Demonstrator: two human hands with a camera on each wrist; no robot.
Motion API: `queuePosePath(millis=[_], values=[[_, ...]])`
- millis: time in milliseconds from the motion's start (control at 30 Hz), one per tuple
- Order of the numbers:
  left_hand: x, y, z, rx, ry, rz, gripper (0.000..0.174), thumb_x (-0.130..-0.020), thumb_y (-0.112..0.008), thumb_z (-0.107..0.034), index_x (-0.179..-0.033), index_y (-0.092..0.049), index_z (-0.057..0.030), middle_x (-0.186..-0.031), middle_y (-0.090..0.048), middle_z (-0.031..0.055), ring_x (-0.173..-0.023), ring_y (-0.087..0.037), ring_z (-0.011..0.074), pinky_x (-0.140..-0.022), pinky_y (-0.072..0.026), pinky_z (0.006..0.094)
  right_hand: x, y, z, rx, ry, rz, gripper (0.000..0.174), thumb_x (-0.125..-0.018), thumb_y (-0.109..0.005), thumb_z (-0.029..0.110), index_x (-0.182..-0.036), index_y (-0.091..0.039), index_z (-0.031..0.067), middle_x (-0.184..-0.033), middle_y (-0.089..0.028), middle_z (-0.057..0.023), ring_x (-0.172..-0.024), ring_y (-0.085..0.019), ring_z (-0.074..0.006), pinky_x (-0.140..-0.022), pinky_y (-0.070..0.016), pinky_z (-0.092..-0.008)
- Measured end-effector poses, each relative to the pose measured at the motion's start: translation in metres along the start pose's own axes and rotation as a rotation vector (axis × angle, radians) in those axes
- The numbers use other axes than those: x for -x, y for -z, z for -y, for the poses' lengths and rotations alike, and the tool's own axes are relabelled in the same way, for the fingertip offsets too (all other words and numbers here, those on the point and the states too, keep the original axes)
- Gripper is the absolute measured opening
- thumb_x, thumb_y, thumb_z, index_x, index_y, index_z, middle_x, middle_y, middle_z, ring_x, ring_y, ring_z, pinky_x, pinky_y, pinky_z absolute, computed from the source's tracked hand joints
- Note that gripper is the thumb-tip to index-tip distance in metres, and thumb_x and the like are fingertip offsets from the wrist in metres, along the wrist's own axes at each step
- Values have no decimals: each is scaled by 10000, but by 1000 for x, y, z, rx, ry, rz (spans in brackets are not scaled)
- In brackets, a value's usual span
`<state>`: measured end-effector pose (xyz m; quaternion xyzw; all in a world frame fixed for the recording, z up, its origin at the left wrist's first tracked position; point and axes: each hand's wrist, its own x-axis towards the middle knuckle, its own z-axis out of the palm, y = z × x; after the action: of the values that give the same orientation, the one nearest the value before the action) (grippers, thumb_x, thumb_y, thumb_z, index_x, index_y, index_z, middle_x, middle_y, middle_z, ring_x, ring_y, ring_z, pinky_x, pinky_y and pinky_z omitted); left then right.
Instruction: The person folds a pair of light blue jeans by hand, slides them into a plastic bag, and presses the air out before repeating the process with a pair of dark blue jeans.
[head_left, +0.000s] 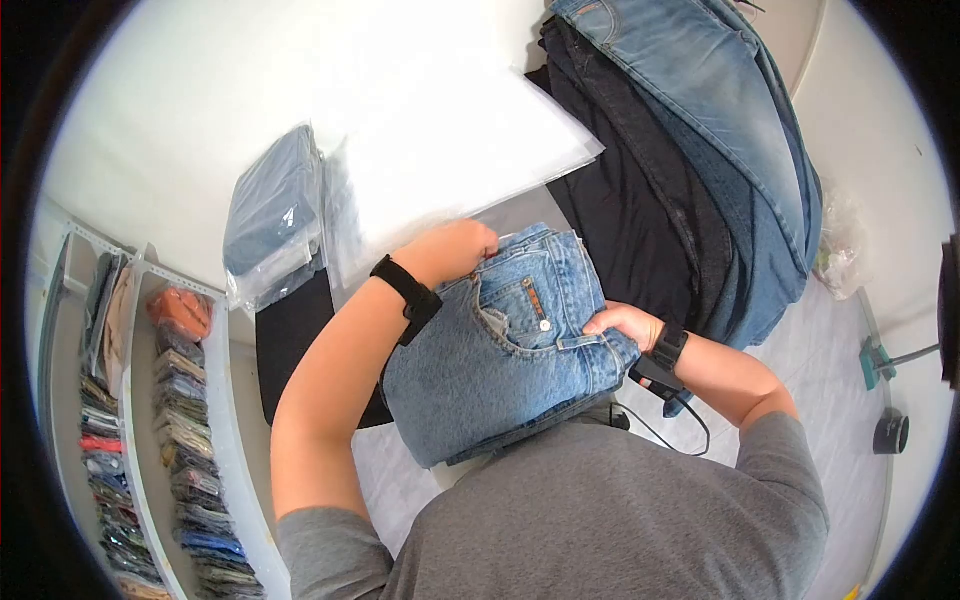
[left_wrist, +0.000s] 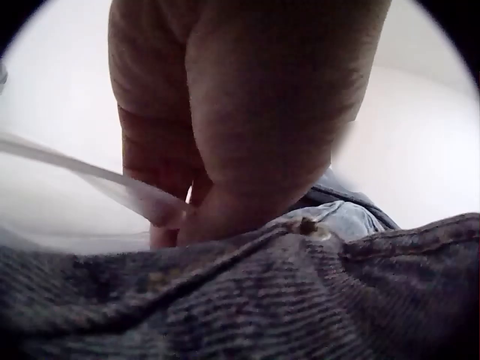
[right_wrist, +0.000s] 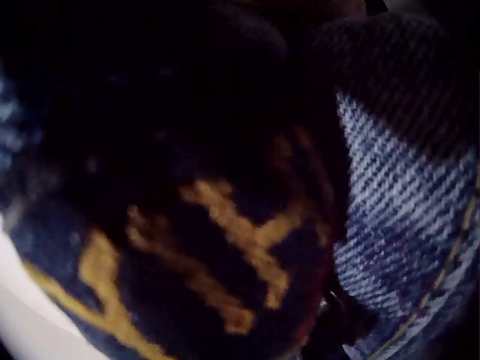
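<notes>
A folded pair of blue jeans (head_left: 470, 370), front pocket and waistband facing up, lies in front of the person's body. My right hand (head_left: 630, 325) grips its waistband side, thumb on top and fingers hidden beneath. In the right wrist view, dark cloth with yellow stitched marks (right_wrist: 247, 247) sits close to the lens beside the denim. My left hand (head_left: 450, 252) is over the jeans' far left edge. In the left wrist view, its thumb and finger pinch the edge of a clear plastic bag (left_wrist: 97, 180), just behind the denim (left_wrist: 247, 300).
A stack of clear plastic bags (head_left: 440, 150) covers the table beyond the jeans. Bagged folded garments (head_left: 275, 210) lie to its left. Black and blue jeans (head_left: 690, 150) are heaped at the right. Shelves (head_left: 140, 400) of packed clothes stand at far left; a cable (head_left: 690, 440) hangs near the right forearm.
</notes>
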<state>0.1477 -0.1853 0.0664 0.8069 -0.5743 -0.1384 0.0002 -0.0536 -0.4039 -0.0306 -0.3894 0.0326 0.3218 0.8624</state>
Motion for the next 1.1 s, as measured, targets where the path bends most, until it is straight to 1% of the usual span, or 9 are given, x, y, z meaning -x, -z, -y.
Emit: queuePosePath(millis=[67, 100, 167, 367, 567, 767, 900, 1033, 1100], values=[[-2, 7, -5, 94, 82, -117, 284, -744, -500, -7, -982, -648, -54, -895, -646, 169, -873, -602, 346, -782, -482, 411, -3, 2, 3, 3, -6, -6, 594, -769, -645, 101, -1300, -430, -55, -1183, -594, -150, -1024, -606, -212, -937, -458, -327], [-2, 7, -7, 93, 79, -115, 284, -744, -500, -7, -982, -648, -54, -895, -646, 169, -873, -602, 346, -782, -482, 411, -3, 2, 2, 22, -4, -13, 596, -765, -645, 98, -1301, -431, -53, -1178, -597, -150, -1016, -610, -210, -931, -462, -324], [-2, 6, -10, -132, 34, -223, 356, -784, -468, 5, -1100, -615, -71, -1020, -638, 115, -977, -601, 292, -854, -485, 381, -2, 2, 3, 43, -1, -19, 597, -762, -644, 95, -1301, -432, -51, -1173, -601, -150, -1009, -614, -208, -926, -466, -321], [9, 19, -46, -155, -118, -543, 388, -801, -463, 19, -1155, -590, -77, -1142, -607, 76, -1001, -596, 273, -850, -494, 361, 4, -10, 15, -10, 20, 70, 560, -854, -637, 163, -1327, -405, -28, -1241, -559, -147, -1082, -587, -215, -961, -453, -352], [19, 15, -75, -271, -78, -545, 437, -811, -484, -13, -1235, -531, -105, -1277, -522, 53, -989, -609, 236, -813, -511, 336, 3, -9, 17, -34, -17, 44, 473, -889, -612, 215, -1267, -471, -31, -1183, -599, -131, -990, -633, -199, -889, -510, -335], [8, 19, -86, -335, -34, -475, 491, -790, -470, -14, -1268, -505, -122, -1293, -515, 51, -947, -615, 247, -784, -510, 336, 8, -21, 25, 35, 18, 32, 449, -882, -619, 231, -1240, -506, -15, -1142, -623, -118, -980, -636, -187, -886, -508, -331], [19, 23, -100, -364, -128, -448, 505, -773, -488, -9, -1265, -508, -118, -1300, -510, 56, -869, -620, 234, -741, -512, 337, 5, -16, 22, -60, 14, 102, 426, -881, -617, 242, -1212, -526, -9, -1113, -636, -102, -930, -651, -178, -854, -523, -320], [54, 18, -112, -371, -228, -390, 576, -757, -505, 19, -1292, -492, -192, -1271, -516, 76, -856, -616, 264, -727, -516, 359, 0, -11, 12, -151, 71, 94, 381, -896, -593, 241, -1174, -547, -15, -1074, -645, -127, -884, -666, -176, -815, -546, -330], [73, 11, -106, -302, -55, -458, 618, -750, -500, 51, -1305, -477, -221, -1260, -504, 120, -885, -606, 310, -747, -513, 386, 3, -12, 10, -168, 73, 80, 375, -905, -576, 239, -1168, -547, -27, -1064, -645, -146, -892, -665, -188, -819, -548, -335]])
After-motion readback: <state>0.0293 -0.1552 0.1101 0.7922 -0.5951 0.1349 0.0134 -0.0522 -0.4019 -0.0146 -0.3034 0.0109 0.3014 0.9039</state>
